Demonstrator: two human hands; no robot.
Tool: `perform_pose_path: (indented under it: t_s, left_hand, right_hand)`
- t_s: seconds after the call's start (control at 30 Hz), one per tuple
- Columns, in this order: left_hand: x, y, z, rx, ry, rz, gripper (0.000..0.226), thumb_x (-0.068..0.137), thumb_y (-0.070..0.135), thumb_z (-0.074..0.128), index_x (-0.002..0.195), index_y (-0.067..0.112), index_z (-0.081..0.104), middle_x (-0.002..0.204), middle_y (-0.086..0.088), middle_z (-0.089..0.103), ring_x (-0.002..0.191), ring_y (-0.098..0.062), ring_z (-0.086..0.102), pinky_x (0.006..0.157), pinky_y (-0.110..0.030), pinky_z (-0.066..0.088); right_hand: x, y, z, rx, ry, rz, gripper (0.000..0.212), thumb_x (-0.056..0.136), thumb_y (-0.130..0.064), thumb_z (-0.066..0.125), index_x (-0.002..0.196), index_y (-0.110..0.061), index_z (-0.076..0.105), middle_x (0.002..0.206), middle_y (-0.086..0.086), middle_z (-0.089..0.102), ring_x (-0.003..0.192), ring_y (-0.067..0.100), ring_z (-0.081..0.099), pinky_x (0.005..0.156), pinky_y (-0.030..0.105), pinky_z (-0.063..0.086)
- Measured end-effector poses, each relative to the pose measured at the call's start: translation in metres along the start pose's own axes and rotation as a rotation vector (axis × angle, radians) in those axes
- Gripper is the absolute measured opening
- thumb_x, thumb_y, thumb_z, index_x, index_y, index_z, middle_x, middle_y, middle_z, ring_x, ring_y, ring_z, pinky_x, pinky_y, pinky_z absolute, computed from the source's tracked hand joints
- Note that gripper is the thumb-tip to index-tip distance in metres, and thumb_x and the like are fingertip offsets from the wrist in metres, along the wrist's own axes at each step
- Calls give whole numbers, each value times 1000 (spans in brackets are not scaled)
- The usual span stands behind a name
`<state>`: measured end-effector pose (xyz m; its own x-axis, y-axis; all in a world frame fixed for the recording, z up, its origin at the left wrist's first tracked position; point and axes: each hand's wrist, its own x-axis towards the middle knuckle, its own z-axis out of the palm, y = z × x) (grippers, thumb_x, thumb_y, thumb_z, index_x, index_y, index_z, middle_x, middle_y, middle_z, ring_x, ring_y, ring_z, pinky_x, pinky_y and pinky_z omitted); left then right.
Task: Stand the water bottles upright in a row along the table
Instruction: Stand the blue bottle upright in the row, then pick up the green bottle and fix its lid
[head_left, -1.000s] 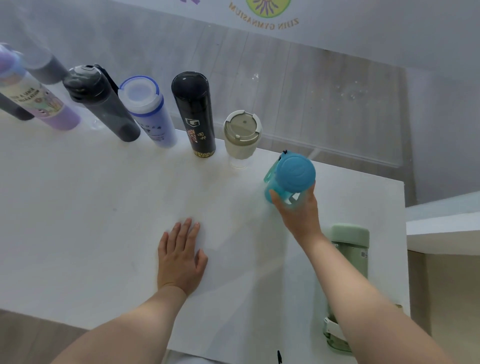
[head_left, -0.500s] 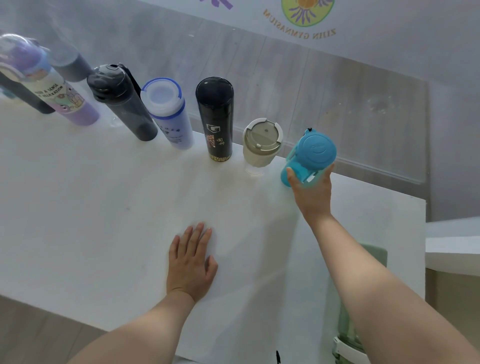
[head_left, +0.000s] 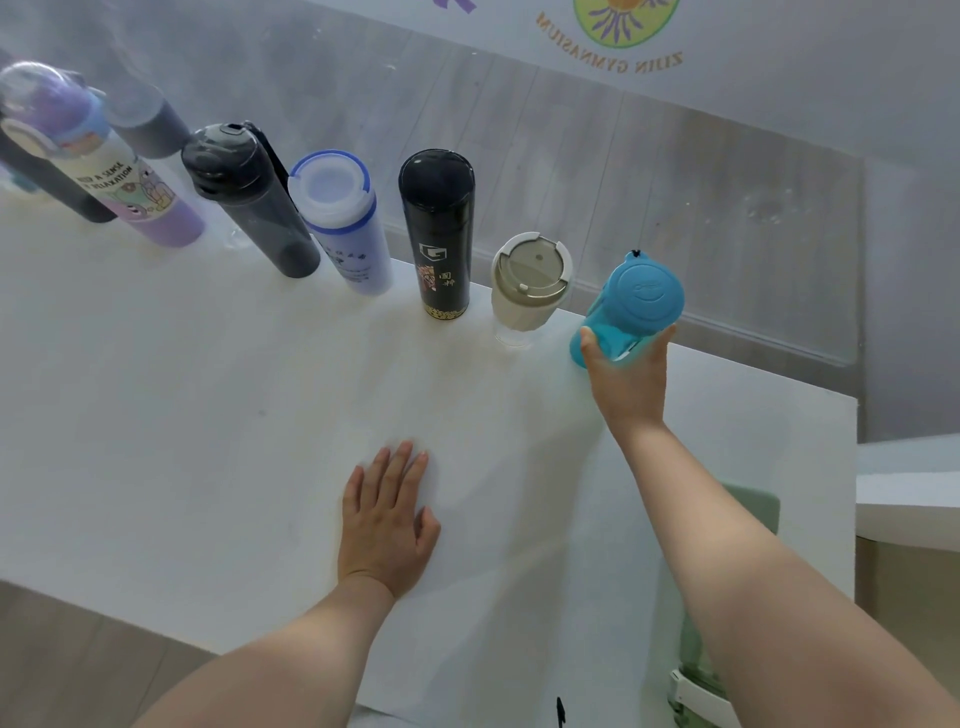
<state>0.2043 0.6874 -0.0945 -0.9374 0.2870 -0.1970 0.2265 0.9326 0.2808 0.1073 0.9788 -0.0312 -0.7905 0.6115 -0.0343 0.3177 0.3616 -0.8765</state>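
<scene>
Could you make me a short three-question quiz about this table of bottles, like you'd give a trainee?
1. True or false: the left hand lies flat on the table.
2. Which bottle does the right hand hold? A) black bottle B) blue bottle C) purple bottle
3. What stands directly left of the blue bottle in the row?

Key: 1. True. 2. B. 3. The beige cup with a grey lid.
</scene>
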Motion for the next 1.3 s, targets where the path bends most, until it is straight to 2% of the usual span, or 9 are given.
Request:
perform_pose_path:
  t_s: [0.13,0.37,0.53,0.67,0.83,0.9,1.03,1.2,1.3]
  left_hand:
    - [0,-1,0,8,4,3,64,81,34,38,143,19,41,153,-4,37,142,-22,28,115,-48,18]
    - [0,0,1,12,13,-5,66,80,35,36,144,19,37,153,-4,37,142,-23,27,117,-44,11]
    - [-1,1,1,4,7,-10,67,79,36,35,144,20,37,153,-4,37,141,-26,30,116,-44,11]
    - [-1,1,1,1,21,-5,67,79,36,35,143,19,39,152,-5,38,140,-27,31,116,-45,12]
    - [-2,0,2,6,26,-3,67,80,38,34,144,19,38,152,-5,37,141,-27,29,116,-44,10]
    - [-2,0,2,9,28,-3,67,80,38,34,144,20,37,152,-5,37,141,-27,28,116,-43,9]
    - [-2,1,3,7,29,-1,67,80,39,32,144,20,37,153,-6,36,142,-27,27,116,-41,6]
    - [-1,0,5,11,36,-1,67,81,40,32,144,19,37,153,-6,36,142,-27,26,116,-42,6]
    - [-2,1,5,6,45,-2,67,81,40,31,144,19,37,153,-6,35,143,-27,25,117,-41,4]
  right_hand:
    - [-8,5,-13,-143,-61,26,92,73,-46,76,142,-13,25,140,5,40,129,20,39,106,37,38]
    - [-70,25,-73,-295,-191,-17,68,87,-22,66,143,-23,28,142,-1,40,120,16,45,99,31,38]
    - [-111,52,-128,-471,-221,-178,53,86,3,55,135,-14,47,132,6,52,124,23,45,107,43,38]
    - [-132,68,-166,-638,-335,-359,46,82,4,51,123,-16,59,123,3,60,119,22,49,104,48,41]
    - [-151,80,-206,-865,-460,-455,60,64,13,57,114,-20,66,129,4,60,127,29,45,105,57,37]
    - [-155,81,-220,-992,-515,-447,74,60,18,58,120,-25,64,141,3,53,136,25,30,114,53,26]
    - [-162,89,-243,-1186,-776,-366,101,66,14,42,147,-45,24,162,-7,-8,143,17,-23,115,33,-19]
    - [-156,106,-241,-1431,-680,-748,101,52,8,23,143,-31,41,155,11,30,143,35,19,112,46,7]
    - [-153,109,-232,-1462,-664,-833,102,51,11,35,145,-28,40,155,14,29,141,40,20,111,50,9]
